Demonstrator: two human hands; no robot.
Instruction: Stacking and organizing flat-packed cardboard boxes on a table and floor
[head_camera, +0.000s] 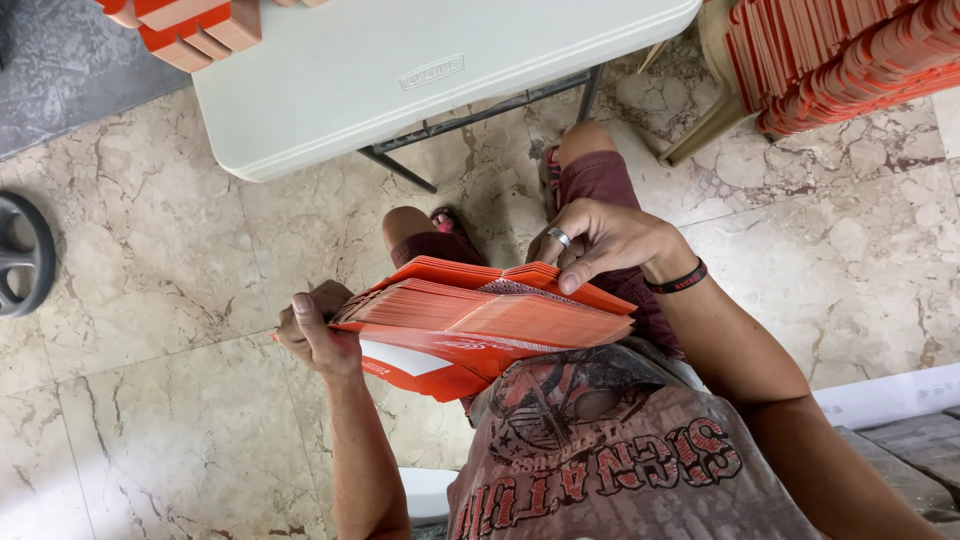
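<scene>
I sit and hold a thick stack of flat orange cardboard sheets (480, 320) over my lap. My left hand (315, 335) grips the stack's left end, thumb on top. My right hand (600, 245), with a ring and a black wristband, rests its fingertips on the top sheets at the right end and lifts their edge slightly. The lowest sheet shows a white patch (405, 358). My knees (590, 150) and patterned shirt (600, 450) are below the stack.
A white folding table (400, 70) stands in front of my knees, with orange folded pieces (190, 25) at its far left corner. A large pile of orange sheets (840, 60) lies on a chair at the upper right. A black wheel (22, 255) sits on the marble floor at the left.
</scene>
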